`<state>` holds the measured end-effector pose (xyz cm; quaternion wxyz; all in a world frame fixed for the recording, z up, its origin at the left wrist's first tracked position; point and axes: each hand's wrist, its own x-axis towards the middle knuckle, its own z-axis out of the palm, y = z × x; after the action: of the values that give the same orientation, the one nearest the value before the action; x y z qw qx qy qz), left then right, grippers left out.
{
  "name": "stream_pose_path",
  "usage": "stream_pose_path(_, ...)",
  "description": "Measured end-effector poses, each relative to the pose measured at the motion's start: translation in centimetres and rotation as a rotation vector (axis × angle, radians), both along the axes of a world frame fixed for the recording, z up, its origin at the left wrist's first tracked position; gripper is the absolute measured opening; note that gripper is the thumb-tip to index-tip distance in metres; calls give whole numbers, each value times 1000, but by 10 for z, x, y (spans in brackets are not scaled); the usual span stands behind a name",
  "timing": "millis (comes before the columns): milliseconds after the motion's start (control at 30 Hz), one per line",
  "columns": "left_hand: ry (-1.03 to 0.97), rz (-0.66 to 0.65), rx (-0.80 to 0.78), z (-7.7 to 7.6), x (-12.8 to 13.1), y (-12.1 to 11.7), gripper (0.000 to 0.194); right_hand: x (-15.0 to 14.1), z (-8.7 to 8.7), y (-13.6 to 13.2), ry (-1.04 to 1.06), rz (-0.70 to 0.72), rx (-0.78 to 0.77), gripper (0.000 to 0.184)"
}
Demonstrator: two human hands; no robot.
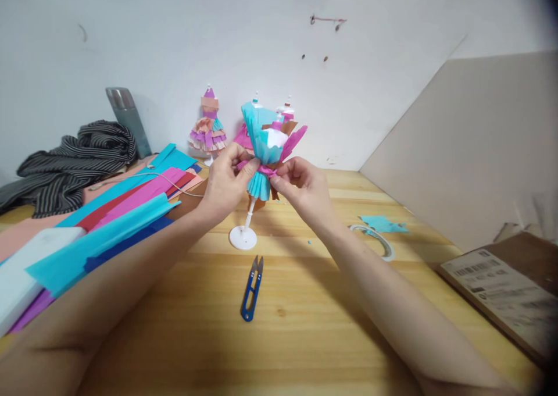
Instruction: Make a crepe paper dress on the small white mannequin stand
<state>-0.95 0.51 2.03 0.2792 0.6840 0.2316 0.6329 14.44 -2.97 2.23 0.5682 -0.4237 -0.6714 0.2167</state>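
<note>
Head view: left hand (227, 176) and right hand (306, 185) pinch crinkled magenta strip (265, 170) across pleated turquoise paper (260, 188).

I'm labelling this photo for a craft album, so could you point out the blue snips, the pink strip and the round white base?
Blue snips (248, 291): head view, on the handle.
Pink strip (265, 170): head view, on its middle, between the hands.
Round white base (243, 239): head view, on its top.
</note>
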Motion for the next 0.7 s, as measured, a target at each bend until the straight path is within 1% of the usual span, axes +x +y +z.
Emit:
stream_pose_path(133,93,32,15,3,-2,2,12,0,2,-1,56,94,-88,28)
stream_pose_path(267,239,88,25,8,-5,3,2,1,4,-1,105,133,-104,27)
stream_pose_path(367,364,223,54,14,-9,-2,2,3,3,0,79,110,-89,27)
stream_pose_path(433,428,317,118,18,-11,-6,6,5,1,2,25,46,-40,26)
stream_pose_path(467,444,340,146,19,-12,-8,8,5,0,3,-8,8,-6,25)
stream_pose_path(567,433,310,169,21,-14,-9,14,7,-2,5,-93,-53,72,23)
stream_pose_path(700,354,238,153,20,-16,-2,17,7,-3,7,-113,-29,85,20)
